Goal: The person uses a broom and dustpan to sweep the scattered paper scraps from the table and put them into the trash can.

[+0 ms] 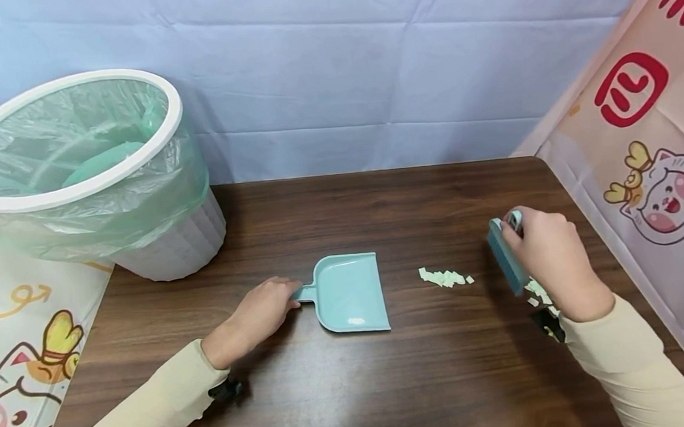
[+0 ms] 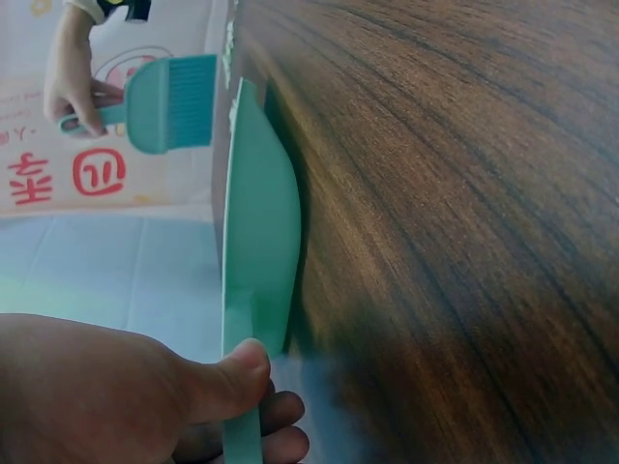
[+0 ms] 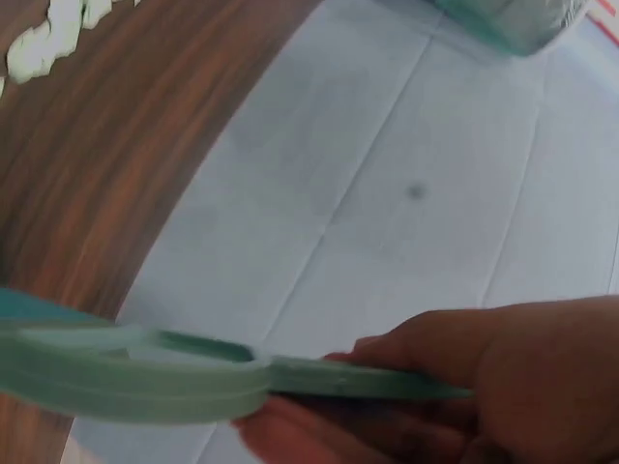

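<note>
My left hand [image 1: 267,307] grips the short handle of a light teal dustpan [image 1: 351,292], whose straight front edge faces right on the table. Thumb and fingers wrap the handle in the left wrist view, with the dustpan [image 2: 259,222] seen edge-on. On the right, my right hand [image 1: 553,253] holds a teal hand brush [image 1: 506,256] by its handle, bristles facing left. Between brush and dustpan lies a small pile of pale paper scraps [image 1: 446,277]. More pale scraps [image 1: 537,291] lie under the right hand, partly hidden by it. The brush handle [image 3: 368,379] crosses the right wrist view.
A white-rimmed trash bin [image 1: 170,243] lined with a green plastic bag [image 1: 159,211] stands at the table's back left. The brown wooden table [image 1: 353,389] meets a pale cloth wall [image 1: 310,78] behind. A printed cartoon sheet [image 1: 669,180] borders the right side.
</note>
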Demonstrator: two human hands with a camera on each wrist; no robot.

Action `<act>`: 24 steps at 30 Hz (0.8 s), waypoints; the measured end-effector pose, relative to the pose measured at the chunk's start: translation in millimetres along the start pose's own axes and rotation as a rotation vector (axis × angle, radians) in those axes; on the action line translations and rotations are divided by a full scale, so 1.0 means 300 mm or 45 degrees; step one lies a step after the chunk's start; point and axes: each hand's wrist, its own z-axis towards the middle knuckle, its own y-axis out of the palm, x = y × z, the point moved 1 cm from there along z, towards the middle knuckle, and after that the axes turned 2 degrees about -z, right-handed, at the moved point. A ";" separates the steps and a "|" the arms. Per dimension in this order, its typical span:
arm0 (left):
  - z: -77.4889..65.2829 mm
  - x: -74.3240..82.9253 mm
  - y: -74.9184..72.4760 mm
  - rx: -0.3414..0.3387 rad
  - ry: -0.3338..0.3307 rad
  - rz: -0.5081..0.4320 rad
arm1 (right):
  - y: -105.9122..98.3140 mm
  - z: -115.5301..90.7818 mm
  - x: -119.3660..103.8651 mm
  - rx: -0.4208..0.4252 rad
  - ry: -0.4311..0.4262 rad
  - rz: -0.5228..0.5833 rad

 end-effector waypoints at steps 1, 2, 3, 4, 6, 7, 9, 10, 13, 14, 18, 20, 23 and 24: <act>0.000 0.000 0.000 0.001 0.000 0.002 | 0.009 -0.006 -0.006 -0.024 0.006 0.002; 0.000 0.000 0.001 0.001 0.001 0.002 | 0.017 -0.011 -0.013 -0.047 0.015 0.007; 0.001 0.000 0.001 0.000 0.002 0.002 | 0.024 -0.014 -0.018 -0.065 0.021 0.009; 0.001 -0.001 0.002 0.000 0.003 0.000 | 0.029 -0.017 -0.023 -0.083 0.026 0.013; 0.002 -0.001 0.003 -0.003 0.006 -0.005 | 0.037 -0.021 -0.032 -0.124 0.037 0.028; 0.002 -0.001 0.004 -0.004 0.007 -0.009 | 0.040 -0.023 -0.037 -0.146 0.046 0.034; 0.001 -0.002 0.004 -0.008 0.008 -0.012 | 0.044 -0.030 -0.047 -0.194 0.057 0.047; 0.001 -0.002 0.004 -0.008 0.010 -0.012 | 0.046 -0.033 -0.052 -0.215 0.062 0.055; 0.000 -0.003 0.004 -0.005 0.015 -0.010 | 0.052 -0.041 -0.069 -0.264 0.066 0.076; -0.001 -0.003 0.003 -0.003 0.016 -0.010 | 0.054 -0.042 -0.074 -0.273 0.063 0.083; -0.002 -0.003 0.001 -0.001 0.020 -0.013 | 0.063 -0.039 -0.092 -0.277 0.053 0.098; -0.003 -0.005 0.001 -0.003 0.018 -0.019 | 0.068 -0.037 -0.102 -0.274 0.047 0.107; -0.003 -0.007 0.000 0.002 0.023 -0.016 | 0.077 -0.032 -0.121 -0.273 0.042 0.131; -0.003 -0.008 0.000 0.007 0.027 -0.015 | 0.081 -0.031 -0.129 -0.279 0.041 0.136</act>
